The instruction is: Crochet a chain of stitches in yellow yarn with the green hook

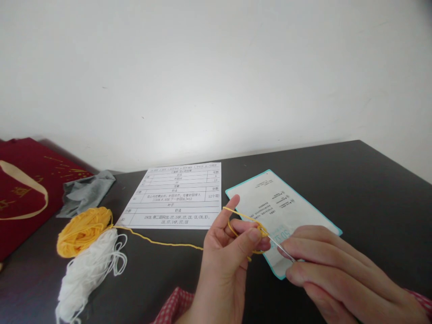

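My left hand (229,245) pinches a small loop of yellow crochet work (262,230) between thumb and fingers. Its index finger is raised, with yellow yarn stretched from it down to the work. In my right hand (330,265) is a thin metal crochet hook (281,247), gripped between thumb and fingers. The hook's tip meets the yellow stitches at my left fingertips; its exact place in the loop is too small to tell. A yellow strand (162,242) runs across the table from the yellow yarn ball (84,230) to my left hand.
A white yarn skein (86,274) lies below the yellow ball. Behind are a printed pattern sheet (175,198), a grey translucent bag (86,191) and a red gift bag (30,193). A white, teal-edged packet (270,193) lies under my hands on the dark table (364,189), against a wall.
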The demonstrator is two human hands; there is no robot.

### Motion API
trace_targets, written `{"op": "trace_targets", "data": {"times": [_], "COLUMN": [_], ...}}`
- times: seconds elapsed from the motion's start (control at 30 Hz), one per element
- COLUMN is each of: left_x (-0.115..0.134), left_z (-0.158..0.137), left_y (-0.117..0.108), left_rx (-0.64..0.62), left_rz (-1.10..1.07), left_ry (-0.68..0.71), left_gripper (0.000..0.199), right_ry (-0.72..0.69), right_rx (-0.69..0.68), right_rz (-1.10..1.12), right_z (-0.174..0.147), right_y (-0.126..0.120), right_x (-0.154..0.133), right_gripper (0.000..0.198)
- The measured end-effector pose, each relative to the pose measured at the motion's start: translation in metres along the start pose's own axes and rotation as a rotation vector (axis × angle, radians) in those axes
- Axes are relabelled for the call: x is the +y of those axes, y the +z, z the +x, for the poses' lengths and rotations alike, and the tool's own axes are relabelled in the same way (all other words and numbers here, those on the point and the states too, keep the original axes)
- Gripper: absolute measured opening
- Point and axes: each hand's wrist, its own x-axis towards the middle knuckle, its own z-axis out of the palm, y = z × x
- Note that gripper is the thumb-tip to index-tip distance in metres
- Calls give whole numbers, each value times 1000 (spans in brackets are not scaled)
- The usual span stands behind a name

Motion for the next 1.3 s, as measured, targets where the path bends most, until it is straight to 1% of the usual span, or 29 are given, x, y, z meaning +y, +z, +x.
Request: {"op": "trace_targets", "data": {"times": [0.1, 0.2, 0.3, 0.37, 0.43, 0.5, 0.57, 0.63, 0.7, 0.77, 0.87, 0.97, 1.0, 1.07, 1.13, 1.17, 1.23, 1.3], "left_x": [1, 1, -1, -4, -7, -8, -8, -7, -6, -6, -7, -8, -8, -8, -7, -7, -5, -4], "left_z": [0, 0, 1, 1, 2, 2, 4, 5, 6, 7, 7, 7, 7, 7, 8, 8, 8, 8], "left_y": [-1, -1, -2, -3, -4, -5, -6, -7, -8, -8, -10, -11, -11, -11, -10, -10, -8, -7], "left_rx": [-14, -23, -9, 1, 2, 3, 6, 0, -14, -25, -25, -7, 0, 8, 2, -5, -16, -21], "left_rz": [-5, -5, 12, 24, 27, 33, 50, 62, 60, 55, 88, 164, 182, 193, 167, 144, 100, 71], "left_ry": [-5, -13, 21, 72, 125, 148, 130, 82, 48, 61, 164, 264, 284, 299, 270, 238, 155, 75], "left_gripper": [64, 61, 62, 62, 61, 59, 59, 60, 61, 60, 61, 65, 66, 67, 65, 64, 61, 62], "right_ry": [-62, -69, -47, -2, 66, 88, 31, -39, -55, -10, 159, 345, 389, 435, 428, 398, 298, 166], "right_rx": [32, 31, 35, 35, 3, -29, -24, -3, 0, -45, -92, -21, 4, 4, -21, -45, -94, -126], "right_rz": [25, 23, 39, 79, 118, 129, 111, 83, 87, 147, 298, 462, 509, 565, 548, 511, 417, 340], "right_z": [5, 6, 5, 4, 4, 5, 5, 6, 6, 6, 7, 8, 9, 10, 10, 10, 10, 9], "right_y": [-1, 1, 1, 0, -1, -2, -1, 0, -1, -3, -7, -6, -4, -3, -4, -5, -8, -11], "right_x": [-1, -1, -1, -1, -2, -1, 0, 2, 4, 4, 4, 3, 3, 3, 3, 3, 5, 7], "right_gripper": [23, 21, 22, 23, 23, 22, 21, 21, 21, 19, 19, 24, 27, 31, 29, 27, 22, 18]}}
